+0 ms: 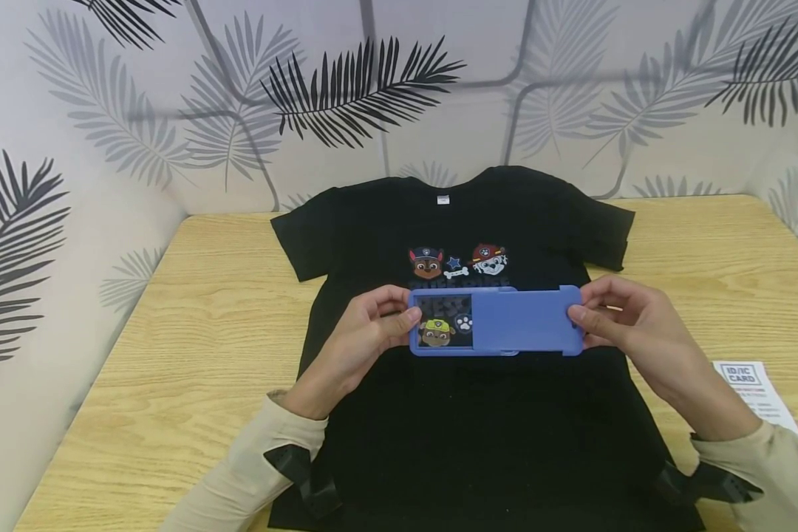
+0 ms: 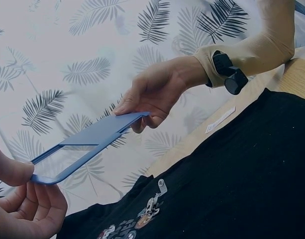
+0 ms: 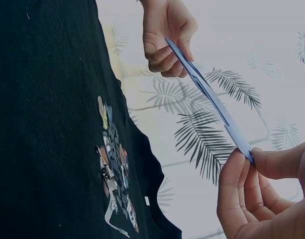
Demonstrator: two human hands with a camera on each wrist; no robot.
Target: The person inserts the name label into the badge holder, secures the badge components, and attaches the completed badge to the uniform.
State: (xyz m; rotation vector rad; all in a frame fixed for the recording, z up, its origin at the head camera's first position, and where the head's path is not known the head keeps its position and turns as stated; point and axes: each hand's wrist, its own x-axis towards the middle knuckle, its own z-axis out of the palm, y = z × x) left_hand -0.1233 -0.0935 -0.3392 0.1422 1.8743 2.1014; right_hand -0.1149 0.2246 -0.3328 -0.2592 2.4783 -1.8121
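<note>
A blue plastic card holder (image 1: 525,321) is held level above a black T-shirt (image 1: 452,436). Its solid sliding part is pulled partway out to the right, leaving an open window in the frame on the left. Through that window the shirt's print shows. My left hand (image 1: 352,351) pinches the frame's left end between thumb and fingers. At the other end, my right hand (image 1: 648,347) pinches the sliding part's right edge. In the right wrist view the holder (image 3: 212,99) appears edge-on, with the two parts still overlapping in the middle.
The T-shirt lies spread on a wooden table (image 1: 173,325), cartoon dog heads printed on its chest. A white paper (image 1: 761,391) marked "ID/IC CARD" lies at the right, partly behind my right forearm. Behind the table stands a leaf-patterned wall (image 1: 326,44).
</note>
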